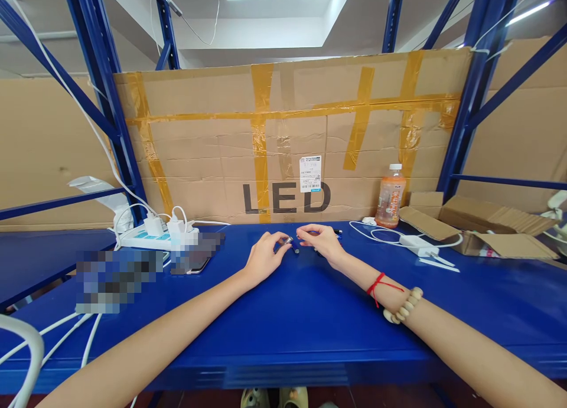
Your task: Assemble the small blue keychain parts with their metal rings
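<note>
My left hand [264,259] is closed in a pinch on a small shiny metal piece [289,240] just above the blue tabletop [283,313]. Right beside its fingertips is a short dark cylindrical part [295,249]. A little to the right, my right hand [324,242] has its thumb and fingers drawn together; whatever they may hold is too small to make out. The two hands are close but apart. Behind my right hand, small dark items [338,232] lie partly hidden.
A power strip [146,238] with white plugs stands at the left, near a phone [199,266]. At the back right are a bottle [390,196], a white adapter [416,244] with its cable, and an open cardboard box [500,242]. A taped cardboard sheet [212,160] closes off the back.
</note>
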Action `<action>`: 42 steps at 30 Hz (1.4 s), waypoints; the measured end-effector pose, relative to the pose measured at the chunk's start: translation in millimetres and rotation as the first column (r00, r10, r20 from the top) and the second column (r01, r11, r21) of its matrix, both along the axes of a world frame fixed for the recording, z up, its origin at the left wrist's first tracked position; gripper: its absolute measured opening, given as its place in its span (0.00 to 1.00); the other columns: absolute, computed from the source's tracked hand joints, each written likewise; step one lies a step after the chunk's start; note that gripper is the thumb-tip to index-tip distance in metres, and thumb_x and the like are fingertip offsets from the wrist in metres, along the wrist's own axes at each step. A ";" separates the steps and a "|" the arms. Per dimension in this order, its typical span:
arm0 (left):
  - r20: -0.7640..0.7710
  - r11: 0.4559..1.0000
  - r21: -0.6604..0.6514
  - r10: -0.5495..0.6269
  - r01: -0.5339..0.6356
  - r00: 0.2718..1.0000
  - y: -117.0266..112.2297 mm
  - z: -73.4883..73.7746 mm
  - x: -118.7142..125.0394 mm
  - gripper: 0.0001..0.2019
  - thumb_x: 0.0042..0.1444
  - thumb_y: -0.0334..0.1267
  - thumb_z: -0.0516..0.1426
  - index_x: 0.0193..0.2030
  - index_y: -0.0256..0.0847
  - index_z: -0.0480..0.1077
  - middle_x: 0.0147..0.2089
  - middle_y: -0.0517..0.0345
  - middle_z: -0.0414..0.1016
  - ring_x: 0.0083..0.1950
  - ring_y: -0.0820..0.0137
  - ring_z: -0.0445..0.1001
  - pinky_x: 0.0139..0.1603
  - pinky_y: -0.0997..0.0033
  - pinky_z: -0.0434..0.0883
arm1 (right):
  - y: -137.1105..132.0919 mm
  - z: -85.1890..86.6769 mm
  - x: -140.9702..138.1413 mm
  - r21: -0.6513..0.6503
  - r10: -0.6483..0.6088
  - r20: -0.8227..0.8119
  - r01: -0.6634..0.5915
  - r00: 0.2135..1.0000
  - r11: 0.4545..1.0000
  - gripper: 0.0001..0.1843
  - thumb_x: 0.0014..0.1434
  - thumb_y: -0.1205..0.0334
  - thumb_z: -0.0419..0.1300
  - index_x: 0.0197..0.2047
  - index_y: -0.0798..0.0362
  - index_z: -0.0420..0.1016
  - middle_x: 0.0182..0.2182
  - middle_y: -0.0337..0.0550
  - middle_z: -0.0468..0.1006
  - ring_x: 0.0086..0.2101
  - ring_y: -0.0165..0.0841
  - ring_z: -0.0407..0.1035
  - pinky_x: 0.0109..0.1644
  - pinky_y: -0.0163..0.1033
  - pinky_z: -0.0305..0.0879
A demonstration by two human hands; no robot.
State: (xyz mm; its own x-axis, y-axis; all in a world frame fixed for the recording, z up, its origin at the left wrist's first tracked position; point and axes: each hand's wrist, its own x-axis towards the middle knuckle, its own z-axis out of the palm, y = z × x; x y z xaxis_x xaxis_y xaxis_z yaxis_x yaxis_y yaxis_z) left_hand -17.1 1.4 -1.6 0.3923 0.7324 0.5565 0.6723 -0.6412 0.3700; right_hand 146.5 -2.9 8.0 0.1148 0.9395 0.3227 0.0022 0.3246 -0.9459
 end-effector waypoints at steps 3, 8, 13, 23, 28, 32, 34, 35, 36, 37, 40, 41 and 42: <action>-0.014 0.999 0.030 -0.016 0.017 1.000 -1.0 -0.2 0.0 0.10 0.57 0.43 0.48 0.42 0.47 0.66 0.36 0.63 0.72 0.40 0.70 0.66 0.36 0.73 0.65 | -2.3 1.8 -1.1 0.014 -0.027 0.087 0.026 0.996 1.000 0.14 0.38 0.56 0.65 0.27 0.58 0.75 0.27 0.43 0.76 0.27 0.29 0.69 0.26 0.30 0.67; -0.028 0.996 0.040 -0.084 0.085 0.996 -2.9 1.9 -1.7 0.12 0.59 0.40 0.43 0.43 0.47 0.65 0.39 0.63 0.71 0.40 0.72 0.68 0.40 0.74 0.65 | -3.0 2.2 -1.3 0.080 -0.012 0.165 -0.001 0.986 0.997 0.16 0.41 0.53 0.63 0.29 0.58 0.75 0.24 0.43 0.75 0.26 0.29 0.68 0.25 0.30 0.63; 0.038 0.981 0.047 -0.189 0.188 0.981 2.5 -1.3 -2.9 0.13 0.60 0.38 0.42 0.43 0.44 0.65 0.41 0.59 0.69 0.41 0.73 0.68 0.41 0.75 0.65 | -3.0 2.4 0.5 0.095 0.054 0.216 -0.077 0.975 0.992 0.18 0.38 0.52 0.65 0.27 0.58 0.75 0.25 0.43 0.75 0.25 0.27 0.66 0.23 0.29 0.60; 0.015 0.925 0.141 -0.359 0.354 0.933 5.2 -4.9 -4.2 0.12 0.60 0.36 0.43 0.47 0.40 0.63 0.37 0.56 0.66 0.38 0.72 0.66 0.41 0.73 0.65 | 0.6 -0.1 14.2 -0.176 0.246 0.116 -0.224 0.962 0.959 0.18 0.35 0.55 0.68 0.30 0.57 0.74 0.24 0.39 0.74 0.27 0.24 0.67 0.26 0.25 0.61; -0.051 0.892 0.221 -0.395 0.396 0.917 0.9 -4.0 -5.3 0.14 0.60 0.36 0.44 0.50 0.39 0.64 0.35 0.55 0.66 0.38 0.72 0.65 0.41 0.73 0.65 | -0.9 -1.7 17.5 -0.348 0.332 0.076 -0.287 0.940 0.892 0.18 0.35 0.54 0.69 0.26 0.57 0.72 0.23 0.38 0.72 0.26 0.23 0.67 0.25 0.24 0.63; -0.065 0.882 0.254 -0.393 0.396 0.917 -0.3 -5.0 -6.6 0.15 0.60 0.34 0.44 0.51 0.38 0.63 0.36 0.54 0.66 0.37 0.72 0.66 0.41 0.73 0.65 | -4.7 -0.8 16.7 -0.381 0.351 0.124 -0.282 0.928 0.881 0.18 0.38 0.52 0.67 0.27 0.57 0.72 0.25 0.40 0.72 0.24 0.22 0.66 0.24 0.25 0.65; -0.054 0.888 0.256 -0.381 0.382 0.923 0.5 -5.7 -6.3 0.15 0.60 0.34 0.44 0.50 0.38 0.65 0.35 0.54 0.66 0.37 0.72 0.66 0.40 0.73 0.66 | -5.3 -1.5 14.3 -0.362 0.332 0.154 -0.259 0.931 0.895 0.19 0.38 0.51 0.67 0.28 0.57 0.72 0.27 0.41 0.72 0.24 0.22 0.66 0.23 0.25 0.65; -0.040 0.899 0.248 -0.364 0.362 0.931 1.3 -6.1 -5.8 0.15 0.60 0.35 0.44 0.49 0.39 0.65 0.34 0.54 0.67 0.36 0.72 0.66 0.39 0.73 0.66 | -5.0 -2.0 12.6 -0.332 0.304 0.175 -0.234 0.936 0.914 0.19 0.39 0.51 0.66 0.29 0.57 0.72 0.28 0.41 0.72 0.23 0.23 0.66 0.21 0.25 0.64; -0.020 0.913 0.233 -0.340 0.335 0.940 2.5 -6.5 -5.1 0.14 0.60 0.35 0.44 0.48 0.39 0.66 0.34 0.55 0.67 0.35 0.73 0.66 0.38 0.73 0.66 | -4.4 -2.5 10.7 -0.282 0.261 0.202 -0.199 0.944 0.939 0.20 0.39 0.50 0.66 0.30 0.56 0.72 0.28 0.41 0.72 0.23 0.23 0.66 0.20 0.25 0.63; 0.004 0.929 0.211 -0.312 0.304 0.950 4.0 -6.8 -4.3 0.14 0.59 0.35 0.44 0.47 0.39 0.67 0.34 0.55 0.68 0.34 0.72 0.67 0.37 0.73 0.66 | -3.5 -3.0 8.9 -0.212 0.209 0.231 -0.160 0.950 0.964 0.20 0.39 0.50 0.66 0.31 0.56 0.72 0.27 0.41 0.72 0.22 0.24 0.66 0.18 0.25 0.62; 0.079 0.963 0.130 -0.247 0.235 0.966 8.4 -7.2 -2.1 0.14 0.59 0.37 0.45 0.45 0.40 0.67 0.37 0.55 0.71 0.37 0.71 0.69 0.40 0.71 0.67 | -0.4 -2.9 5.7 0.053 0.071 0.314 -0.092 0.947 0.994 0.19 0.39 0.50 0.65 0.30 0.57 0.74 0.24 0.42 0.71 0.21 0.25 0.65 0.16 0.26 0.59; 0.103 0.967 0.106 -0.242 0.231 0.965 9.4 -7.1 -1.6 0.13 0.59 0.37 0.45 0.45 0.40 0.68 0.40 0.55 0.71 0.40 0.70 0.70 0.42 0.71 0.66 | 0.4 -2.5 5.6 0.125 0.055 0.338 -0.103 0.939 0.987 0.19 0.38 0.51 0.65 0.29 0.57 0.74 0.25 0.43 0.72 0.21 0.25 0.66 0.16 0.27 0.59; 0.125 0.969 0.083 -0.242 0.233 0.962 10.1 -6.8 -1.2 0.13 0.59 0.38 0.45 0.45 0.40 0.67 0.42 0.55 0.71 0.42 0.70 0.70 0.44 0.70 0.66 | 0.9 -2.0 6.0 0.179 0.050 0.364 -0.122 0.930 0.976 0.18 0.39 0.51 0.65 0.29 0.57 0.75 0.28 0.44 0.72 0.21 0.26 0.66 0.15 0.27 0.59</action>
